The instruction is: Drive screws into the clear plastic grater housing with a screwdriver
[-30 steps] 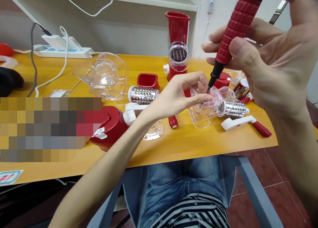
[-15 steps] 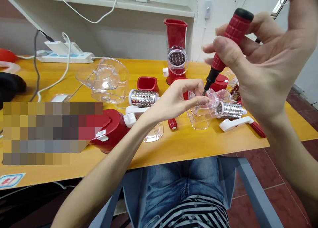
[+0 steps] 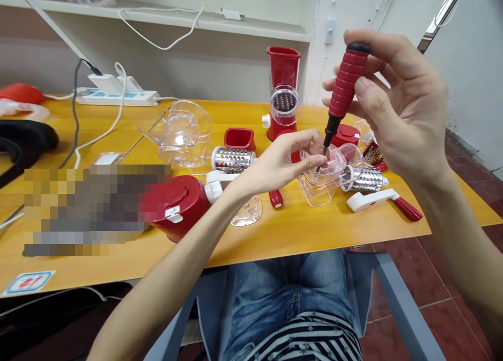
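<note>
A screwdriver point(image 3: 346, 83) with a red ribbed handle and black cap is gripped in my right hand point(image 3: 404, 104), tilted with its tip down. Its thin shaft runs between the thumb and forefinger of my left hand point(image 3: 288, 156), which are pinched close around it. The tip points into a clear plastic housing point(image 3: 321, 196) standing on the table; what it meets there is too small to make out. Beside the housing lies a metal grating drum point(image 3: 365, 179). In front of that drum is a white crank handle point(image 3: 371, 198) with a red grip.
An assembled red rotary grater point(image 3: 283, 70) stands at the back. Around my left forearm are a red grater base point(image 3: 183, 201), another drum point(image 3: 233, 160), a red hopper piece point(image 3: 239, 138) and a clear housing point(image 3: 183, 133). A power strip point(image 3: 118, 96) with cables is back left.
My right hand has moved lower and left, and the screwdriver stands more upright, its shaft now reaching below my left fingertips. The view has shifted slightly.
</note>
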The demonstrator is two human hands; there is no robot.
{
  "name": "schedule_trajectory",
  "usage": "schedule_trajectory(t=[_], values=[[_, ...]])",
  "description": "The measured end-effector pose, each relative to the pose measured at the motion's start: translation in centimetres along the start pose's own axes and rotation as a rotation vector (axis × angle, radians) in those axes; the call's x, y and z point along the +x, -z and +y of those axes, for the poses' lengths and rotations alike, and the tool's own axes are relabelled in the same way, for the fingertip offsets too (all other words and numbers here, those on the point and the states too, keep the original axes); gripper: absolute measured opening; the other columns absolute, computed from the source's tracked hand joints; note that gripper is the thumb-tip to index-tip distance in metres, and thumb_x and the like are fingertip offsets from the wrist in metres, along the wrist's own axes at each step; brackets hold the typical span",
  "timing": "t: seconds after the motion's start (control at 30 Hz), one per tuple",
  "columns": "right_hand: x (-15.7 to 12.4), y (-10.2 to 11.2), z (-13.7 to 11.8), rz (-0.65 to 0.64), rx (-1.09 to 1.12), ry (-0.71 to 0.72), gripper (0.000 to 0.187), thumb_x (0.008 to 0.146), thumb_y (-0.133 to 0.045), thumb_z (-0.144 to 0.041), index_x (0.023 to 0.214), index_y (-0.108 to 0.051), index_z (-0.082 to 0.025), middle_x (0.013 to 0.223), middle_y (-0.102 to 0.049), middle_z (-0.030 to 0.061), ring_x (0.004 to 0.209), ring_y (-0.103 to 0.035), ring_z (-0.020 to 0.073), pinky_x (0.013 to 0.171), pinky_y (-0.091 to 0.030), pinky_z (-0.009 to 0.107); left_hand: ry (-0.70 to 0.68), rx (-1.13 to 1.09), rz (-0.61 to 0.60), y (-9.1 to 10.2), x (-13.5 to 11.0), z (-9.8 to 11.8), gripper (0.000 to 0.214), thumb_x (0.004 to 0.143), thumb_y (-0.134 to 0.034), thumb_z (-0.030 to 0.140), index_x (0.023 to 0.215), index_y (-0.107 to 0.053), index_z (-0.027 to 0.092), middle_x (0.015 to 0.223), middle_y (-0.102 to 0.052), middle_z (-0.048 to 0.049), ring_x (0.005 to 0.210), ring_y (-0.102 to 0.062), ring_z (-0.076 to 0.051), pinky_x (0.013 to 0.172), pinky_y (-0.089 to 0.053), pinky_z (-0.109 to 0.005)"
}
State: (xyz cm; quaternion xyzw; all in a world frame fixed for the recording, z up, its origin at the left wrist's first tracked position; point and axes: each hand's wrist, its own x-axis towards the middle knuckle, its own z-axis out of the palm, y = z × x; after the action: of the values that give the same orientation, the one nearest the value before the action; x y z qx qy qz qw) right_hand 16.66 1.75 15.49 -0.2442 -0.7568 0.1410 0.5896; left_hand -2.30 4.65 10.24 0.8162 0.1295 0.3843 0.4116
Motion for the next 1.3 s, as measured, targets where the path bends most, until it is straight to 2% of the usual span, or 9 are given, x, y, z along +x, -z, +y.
schedule_trajectory(t=[0.2,0.3,0.47,0.6,0.8,0.87,0.97,1.13,1.3], values=[[-0.8,-1.0,-0.7,0.096,0.047,-0.029,0.023,0.090,-0.064,-0.038,0.114,-0.063,-0.038,0.107,-0.069,0.0001,0.092,-0.070,0.0220,0.064,-0.066,0.038,-0.009,0.035,0.017,0.4,0.2,-0.6,0.041,0.086,-0.073,0.056,0.077,-0.054,0.021,0.082,-0.058,-0.0023,0.076,-0.057,-0.018,0.074,-0.056,-0.035],[-0.9,-1.8,-1.8,0.147,0.038,-0.061,0.018,0.091,-0.066,-0.036,0.109,-0.065,-0.036,0.107,-0.068,-0.0002,0.099,-0.068,0.0205,0.071,-0.067,0.035,-0.006,0.032,0.015,0.3,0.2,-0.6,0.040,0.085,-0.074,0.057,0.079,-0.056,0.022,0.083,-0.059,-0.0024,0.077,-0.058,-0.019,0.076,-0.056,-0.037],[-0.3,-2.2,-3.0,0.251,0.002,0.079,0.020,0.081,-0.078,-0.017,0.095,-0.072,-0.030,0.093,-0.063,-0.0014,0.088,-0.066,0.0156,0.084,-0.065,0.034,-0.012,0.032,0.010,-0.2,0.3,-0.3,0.035,0.085,-0.077,0.049,0.079,-0.057,0.021,0.079,-0.058,-0.0010,0.075,-0.057,-0.018,0.074,-0.051,-0.035],[0.1,-1.3,-3.6,0.148,-0.062,-0.044,0.020,0.084,-0.076,-0.022,0.099,-0.074,-0.034,0.091,-0.069,-0.0022,0.081,-0.070,0.0196,0.081,-0.067,0.039,0.000,0.066,0.017,-0.4,0.3,0.0,0.031,0.087,-0.077,0.040,0.075,-0.058,0.019,0.080,-0.064,-0.0007,0.075,-0.060,-0.015,0.073,-0.050,-0.030],[0.8,-0.1,-3.4,0.044,0.026,-0.134,0.028,0.078,-0.079,-0.036,0.102,-0.066,-0.035,0.108,-0.076,0.0000,0.092,-0.074,0.0249,0.073,-0.066,0.040,0.013,0.102,-0.046,-0.2,0.1,0.4,0.025,0.096,-0.065,0.038,0.082,-0.067,0.017,0.083,-0.070,-0.0030,0.082,-0.066,-0.016,0.077,-0.052,-0.030],[1.1,0.3,-3.3,-0.035,0.042,-0.145,0.026,0.080,-0.077,-0.039,0.103,-0.067,-0.033,0.099,-0.078,0.0019,0.093,-0.075,0.0266,0.076,-0.066,0.044,0.016,0.096,-0.047,-0.1,0.1,0.3,0.026,0.096,-0.065,0.038,0.081,-0.066,0.017,0.081,-0.069,-0.0028,0.080,-0.066,-0.016,0.076,-0.052,-0.029],[1.2,0.6,-3.6,-0.107,0.030,-0.137,0.025,0.083,-0.075,-0.037,0.107,-0.070,-0.032,0.109,-0.076,0.0027,0.101,-0.074,0.0277,0.085,-0.066,0.046,0.021,0.094,-0.017,-0.1,0.1,0.2,0.029,0.093,-0.070,0.039,0.075,-0.064,0.017,0.073,-0.066,-0.0012,0.073,-0.063,-0.015,0.068,-0.049,-0.028],[0.6,0.0,-4.3,-0.056,-0.016,-0.052,0.025,0.088,-0.072,-0.026,0.112,-0.074,-0.029,0.119,-0.070,0.0020,0.107,-0.069,0.0227,0.096,-0.064,0.042,0.008,0.096,0.021,-0.3,0.3,0.2,0.034,0.088,-0.076,0.041,0.069,-0.060,0.017,0.070,-0.064,0.0003,0.067,-0.059,-0.013,0.064,-0.046,-0.027],[0.3,-0.3,-4.1,0.023,-0.057,-0.039,0.023,0.090,-0.070,-0.024,0.113,-0.070,-0.024,0.109,-0.072,-0.0002,0.090,-0.072,0.0140,0.073,-0.064,0.027,0.013,0.110,0.022,-0.6,0.3,0.5,0.039,0.087,-0.076,0.046,0.068,-0.057,0.017,0.069,-0.061,0.0006,0.067,-0.059,-0.014,0.064,-0.048,-0.028]])
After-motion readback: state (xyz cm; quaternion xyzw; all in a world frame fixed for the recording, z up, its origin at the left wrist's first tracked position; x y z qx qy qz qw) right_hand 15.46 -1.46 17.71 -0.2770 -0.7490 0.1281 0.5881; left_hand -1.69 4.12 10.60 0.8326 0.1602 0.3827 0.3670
